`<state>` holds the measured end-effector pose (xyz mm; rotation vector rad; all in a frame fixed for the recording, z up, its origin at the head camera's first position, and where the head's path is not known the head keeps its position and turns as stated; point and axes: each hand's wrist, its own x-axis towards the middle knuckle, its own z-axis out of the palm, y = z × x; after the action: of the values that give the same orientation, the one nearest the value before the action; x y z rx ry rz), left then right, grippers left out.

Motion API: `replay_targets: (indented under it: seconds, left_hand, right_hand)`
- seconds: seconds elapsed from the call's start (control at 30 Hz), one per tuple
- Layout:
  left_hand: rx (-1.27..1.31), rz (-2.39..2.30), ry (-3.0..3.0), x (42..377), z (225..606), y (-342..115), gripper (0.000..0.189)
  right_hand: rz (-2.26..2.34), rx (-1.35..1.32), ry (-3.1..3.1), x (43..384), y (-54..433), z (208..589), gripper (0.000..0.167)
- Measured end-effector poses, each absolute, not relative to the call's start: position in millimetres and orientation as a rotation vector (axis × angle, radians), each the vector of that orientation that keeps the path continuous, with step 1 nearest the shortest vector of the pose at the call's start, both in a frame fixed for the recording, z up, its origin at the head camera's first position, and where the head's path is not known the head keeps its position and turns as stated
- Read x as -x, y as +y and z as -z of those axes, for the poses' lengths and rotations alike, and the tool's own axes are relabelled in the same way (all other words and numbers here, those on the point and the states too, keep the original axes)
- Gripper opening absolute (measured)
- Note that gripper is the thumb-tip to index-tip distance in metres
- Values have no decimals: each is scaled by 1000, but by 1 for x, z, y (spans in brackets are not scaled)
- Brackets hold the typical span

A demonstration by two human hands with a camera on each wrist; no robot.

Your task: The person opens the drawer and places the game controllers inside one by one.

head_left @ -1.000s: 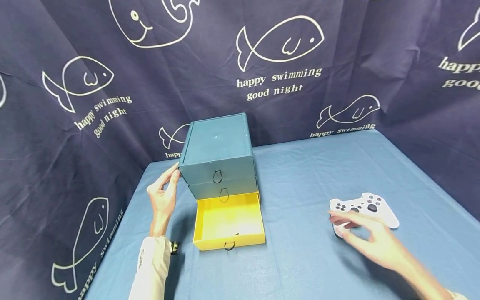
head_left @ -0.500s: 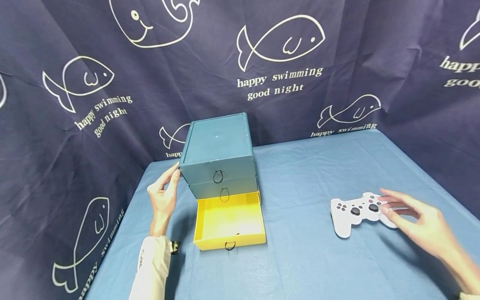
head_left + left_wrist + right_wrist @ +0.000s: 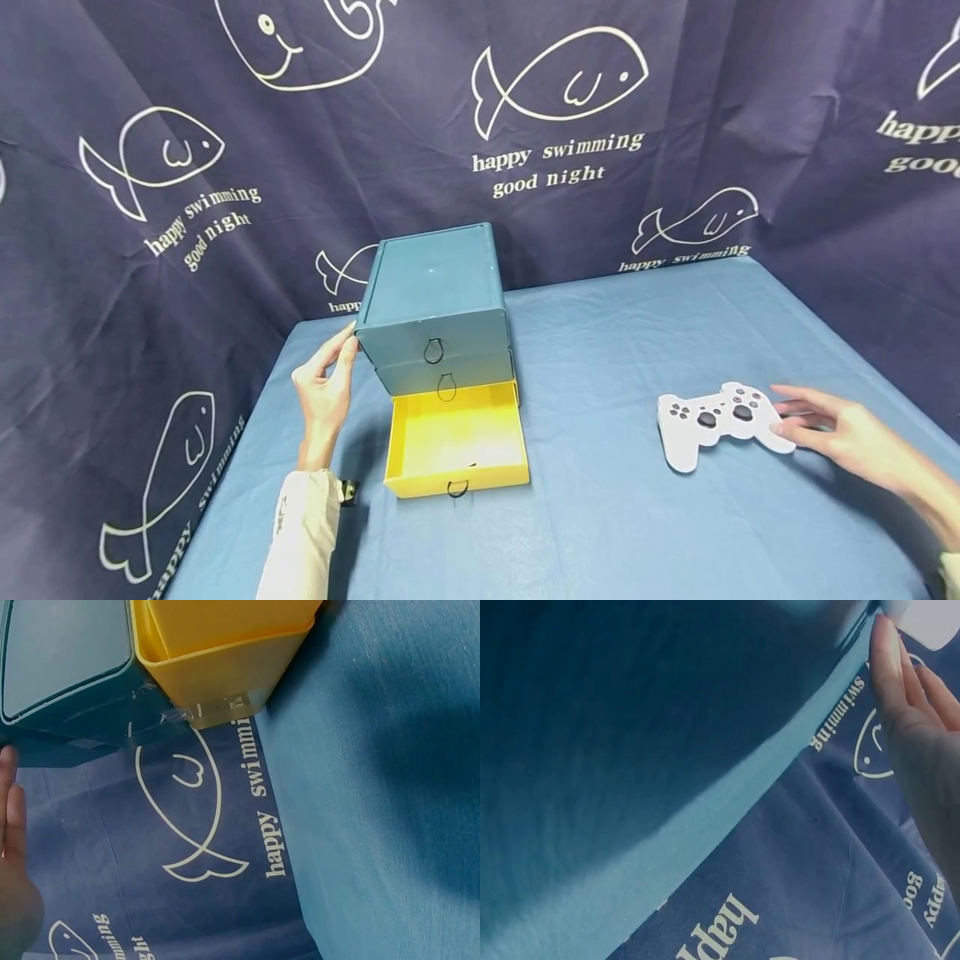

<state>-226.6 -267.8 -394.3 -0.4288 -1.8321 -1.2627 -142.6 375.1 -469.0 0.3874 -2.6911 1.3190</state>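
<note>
On the left stands a dark teal cabinet with stacked drawers, its bottom yellow drawer pulled out. My left hand rests its fingertips on the cabinet's left front edge; in the left wrist view its fingers look fairly straight against the side. A white game controller lies on the table to the right, buttons up. Beside its right grip is my right hand, fingers loosely bent, thumb and fingertips at the grip's edge. The right wrist view shows the fingertips by a white corner of the controller.
A blue cloth covers the table. Dark curtains printed with fish stand behind and at both sides. Black loop pulls hang on the drawer fronts. A small dark mark shows inside the yellow drawer.
My right hand has moved right, from over the controller's left part to beside its right grip. The controller, the drawers and my left hand have stayed in place.
</note>
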Motion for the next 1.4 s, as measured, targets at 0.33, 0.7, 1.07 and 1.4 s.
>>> replay_targets:
  seconds: [0.33, 0.7, 1.07, 1.4]
  left_hand:
    - [424, 1258, -1834, 226, 395, -268, 29]
    - [402, 1249, -1831, 226, 395, -267, 28]
    - [415, 1254, -1839, 228, 395, -268, 29]
    - [424, 1260, -1844, 227, 394, -268, 28]
  right_hand:
    - [-1360, -454, -2732, 153, 377, 475, 56]
    - [-1293, -429, -2823, 154, 373, 476, 51]
    - [-1317, -463, -2794, 156, 370, 480, 46]
    - [-1425, -519, -2744, 153, 356, 479, 44]
